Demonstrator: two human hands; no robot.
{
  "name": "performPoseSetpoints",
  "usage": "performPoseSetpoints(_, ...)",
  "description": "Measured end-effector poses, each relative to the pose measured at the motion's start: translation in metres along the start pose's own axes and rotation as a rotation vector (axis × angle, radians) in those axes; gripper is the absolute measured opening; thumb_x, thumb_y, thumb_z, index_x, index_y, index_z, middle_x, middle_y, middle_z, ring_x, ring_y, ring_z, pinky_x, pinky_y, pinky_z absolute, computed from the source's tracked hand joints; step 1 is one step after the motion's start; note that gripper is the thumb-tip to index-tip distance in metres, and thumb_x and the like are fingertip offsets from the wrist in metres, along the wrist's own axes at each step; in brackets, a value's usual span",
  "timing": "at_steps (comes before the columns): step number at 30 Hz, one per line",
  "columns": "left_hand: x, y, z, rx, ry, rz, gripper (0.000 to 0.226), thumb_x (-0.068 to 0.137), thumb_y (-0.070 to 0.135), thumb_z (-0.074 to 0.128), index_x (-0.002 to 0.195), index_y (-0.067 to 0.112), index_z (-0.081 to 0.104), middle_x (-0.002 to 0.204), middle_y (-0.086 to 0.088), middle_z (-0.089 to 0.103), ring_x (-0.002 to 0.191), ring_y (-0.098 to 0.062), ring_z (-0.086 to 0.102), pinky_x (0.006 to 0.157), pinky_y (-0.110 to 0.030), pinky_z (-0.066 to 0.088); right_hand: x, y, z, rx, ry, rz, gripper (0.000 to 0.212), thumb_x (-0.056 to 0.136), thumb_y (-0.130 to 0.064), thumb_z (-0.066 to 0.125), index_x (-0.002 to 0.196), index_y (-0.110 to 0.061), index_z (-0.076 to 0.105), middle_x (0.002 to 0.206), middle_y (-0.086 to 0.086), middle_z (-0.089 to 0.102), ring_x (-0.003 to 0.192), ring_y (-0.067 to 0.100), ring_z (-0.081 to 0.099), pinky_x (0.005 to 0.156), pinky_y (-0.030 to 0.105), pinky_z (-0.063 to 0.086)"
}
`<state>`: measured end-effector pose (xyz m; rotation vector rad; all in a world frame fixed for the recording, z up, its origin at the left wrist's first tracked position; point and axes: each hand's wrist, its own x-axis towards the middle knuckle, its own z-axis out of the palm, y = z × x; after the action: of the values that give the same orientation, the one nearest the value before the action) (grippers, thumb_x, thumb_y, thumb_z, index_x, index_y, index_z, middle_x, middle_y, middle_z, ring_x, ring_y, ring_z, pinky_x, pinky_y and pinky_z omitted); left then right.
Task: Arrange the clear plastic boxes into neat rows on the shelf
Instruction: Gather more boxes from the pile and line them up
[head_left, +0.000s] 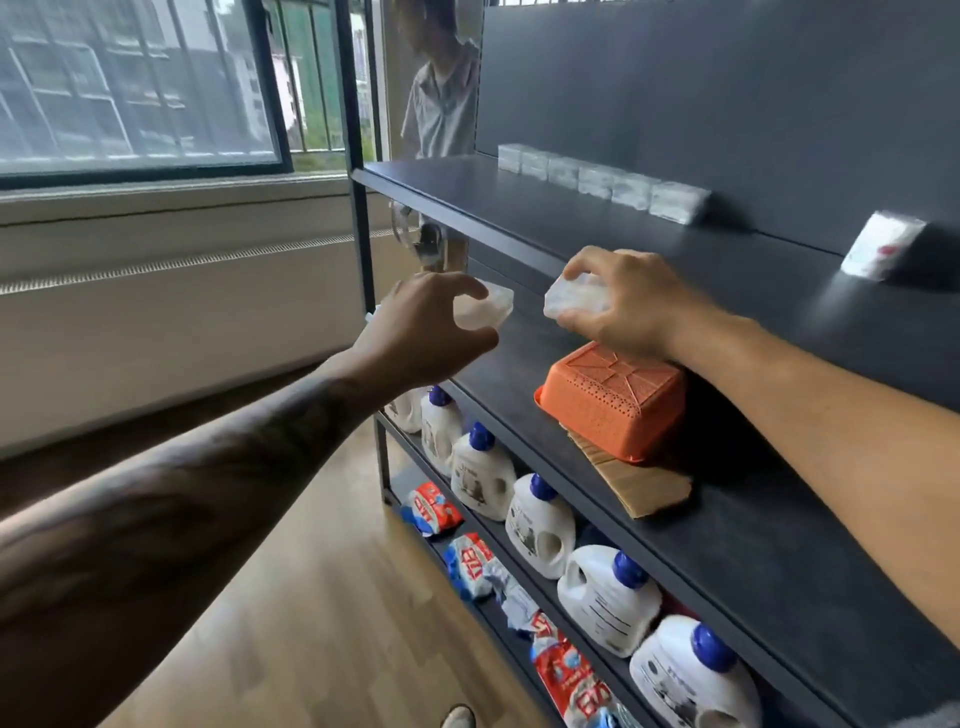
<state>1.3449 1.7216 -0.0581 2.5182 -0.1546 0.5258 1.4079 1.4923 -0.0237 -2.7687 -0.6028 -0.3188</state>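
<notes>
Head view. Fingers (574, 270) of right hand (623, 306): curled around 1 clear box (574, 301), held in the air. Fingers of left hand (415, 332): curved around a 2nd clear box (485, 310), held level with the 1st. Row of 6 boxes (602, 182): on upper shelf (467, 208), above and beyond both hands, long axis along the back panel; right hand likely nearer its open end. 1 tilted box (883, 247): further right, apart. Bare shelf lies in front of the row.

Your arms: both bare to past the elbow, no sleeves, watch or rings. Your left forearm (197, 483) carries dark tattoo work; your right forearm (841, 415) is unmarked.
</notes>
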Motion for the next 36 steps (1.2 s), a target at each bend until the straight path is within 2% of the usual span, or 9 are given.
performPoseSetpoints(3,0.041,-0.025,0.002,-0.013,0.032,-0.013,0.045,0.084,0.035,0.075,0.128,0.029,0.07,0.131,0.001,0.068,0.099,-0.011,0.054,0.089,-0.027,0.043,0.056,0.001,0.011,0.0,0.015,-0.008,0.049,0.088,-0.05,0.072,0.13,-0.028,0.059,0.129,0.011,0.062,0.12,0.032,0.056,0.086,0.029,0.038)
performPoseSetpoints(7,0.111,-0.058,0.009,-0.001,0.061,-0.007,0.046,0.081,0.039,0.075,0.126,0.031,0.07,0.13,0.005,0.068,0.102,-0.01,0.053,0.087,-0.026,0.039,0.135,0.016,0.023,0.037,0.025,0.015,0.05,0.087,-0.051,0.071,0.13,-0.031,0.058,0.135,0.008,0.061,0.122,0.03,0.056,0.09,0.031,0.04)
performPoseSetpoints(12,0.215,-0.09,0.025,0.039,0.033,0.025,0.045,0.082,0.043,0.075,0.126,0.034,0.069,0.13,0.003,0.068,0.118,-0.023,0.06,0.087,-0.03,0.04,0.223,0.048,0.038,0.03,-0.024,0.072,0.051,0.087,-0.055,0.069,0.131,-0.035,0.054,0.139,0.004,0.057,0.126,0.028,0.052,0.093,0.033,0.04)
performPoseSetpoints(17,0.296,-0.115,0.048,0.036,0.013,0.052,0.046,0.082,0.044,0.074,0.127,0.038,0.067,0.132,0.003,0.067,0.118,-0.024,0.06,0.084,-0.027,0.037,0.293,0.076,0.049,0.024,-0.036,0.154,0.051,0.084,-0.06,0.069,0.127,-0.039,0.052,0.138,0.002,0.056,0.11,0.022,0.049,0.086,0.032,0.037)
performPoseSetpoints(21,0.34,-0.137,0.064,-0.003,-0.015,0.08,0.043,0.085,0.045,0.073,0.127,0.035,0.068,0.133,0.003,0.067,0.12,-0.024,0.059,0.085,-0.028,0.038,0.331,0.086,0.063,0.008,-0.056,0.174,0.049,0.085,-0.06,0.068,0.127,-0.039,0.052,0.139,0.003,0.057,0.123,0.028,0.052,0.087,0.032,0.038)
performPoseSetpoints(24,0.372,-0.152,0.071,-0.019,-0.062,0.097,0.041,0.086,0.047,0.072,0.124,0.036,0.068,0.133,0.002,0.067,0.119,-0.025,0.058,0.086,-0.029,0.039,0.352,0.088,0.072,-0.01,-0.061,0.176,0.05,0.088,-0.058,0.067,0.13,-0.036,0.053,0.141,0.004,0.057,0.127,0.029,0.052,0.088,0.031,0.036)
performPoseSetpoints(27,0.41,-0.167,0.076,0.005,-0.138,0.154,0.038,0.085,0.048,0.071,0.122,0.038,0.067,0.131,0.001,0.066,0.12,-0.026,0.058,0.088,-0.033,0.042,0.37,0.09,0.076,-0.022,-0.051,0.209,0.049,0.088,-0.058,0.067,0.13,-0.037,0.052,0.142,0.004,0.056,0.127,0.029,0.052,0.092,0.034,0.041)
performPoseSetpoints(33,0.491,-0.198,0.087,0.003,-0.253,0.298,0.037,0.086,0.04,0.072,0.123,0.035,0.068,0.135,-0.003,0.065,0.123,-0.029,0.059,0.099,-0.037,0.044,0.404,0.094,0.078,-0.066,-0.044,0.338,0.046,0.087,-0.061,0.065,0.127,-0.043,0.052,0.143,0.001,0.055,0.125,0.025,0.053,0.1,0.039,0.045)
performPoseSetpoints(36,0.535,-0.217,0.091,-0.036,-0.349,0.37,0.037,0.086,0.036,0.071,0.123,0.04,0.068,0.137,0.0,0.064,0.122,-0.026,0.059,0.094,-0.032,0.043,0.42,0.09,0.08,-0.053,-0.034,0.419,0.045,0.088,-0.058,0.066,0.127,-0.042,0.052,0.141,-0.002,0.056,0.123,0.024,0.054,0.103,0.042,0.045)
